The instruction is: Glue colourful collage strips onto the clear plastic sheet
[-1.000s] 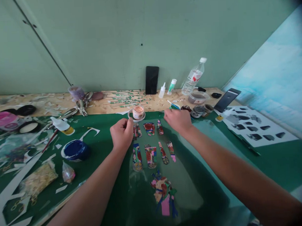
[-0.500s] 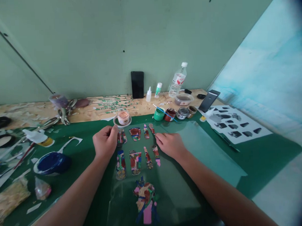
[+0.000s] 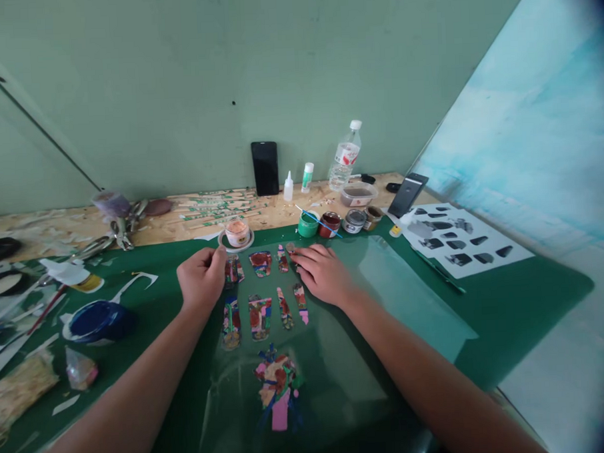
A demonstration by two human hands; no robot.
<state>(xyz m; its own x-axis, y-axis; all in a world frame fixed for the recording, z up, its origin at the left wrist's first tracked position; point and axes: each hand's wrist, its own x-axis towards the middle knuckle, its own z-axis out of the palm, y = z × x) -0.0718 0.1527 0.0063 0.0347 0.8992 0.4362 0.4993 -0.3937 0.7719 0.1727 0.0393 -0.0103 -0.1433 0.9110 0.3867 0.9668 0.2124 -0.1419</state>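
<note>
The peach paint jar (image 3: 238, 234) is set on a pale round lid near the back edge of the green mat (image 3: 153, 263). Just in front of the jar, on a clear sheet (image 3: 332, 359), 8 collage pieces (image 3: 260, 316) are laid out in 2 rows of 4; all are patterned in red, blue, pink and green.

Just to the left of the jar and nearer, the left hand (image 3: 202, 279) is held as a loose fist, its thumb laid along the bent index finger, beside the leftmost upper piece; whether anything is pinched there cannot be told. To the right of the jar and nearer, the right hand (image 3: 318, 271) is held palm down, its fingers stretched out with narrow gaps, the tips brought to the narrow strip (image 3: 290, 248) at the right end of the upper row. Whether that strip is gripped or only touched cannot be told.

Farther in front of the jar, a heap of coloured scraps (image 3: 278, 391) is seen. To the jar's right, 4 paint jars (image 3: 330, 224) are lined up, with a blue brush (image 3: 319, 222) laid across 2 of them. Behind the jar, slightly right, a phone (image 3: 265, 169) is propped against the wall.
</note>
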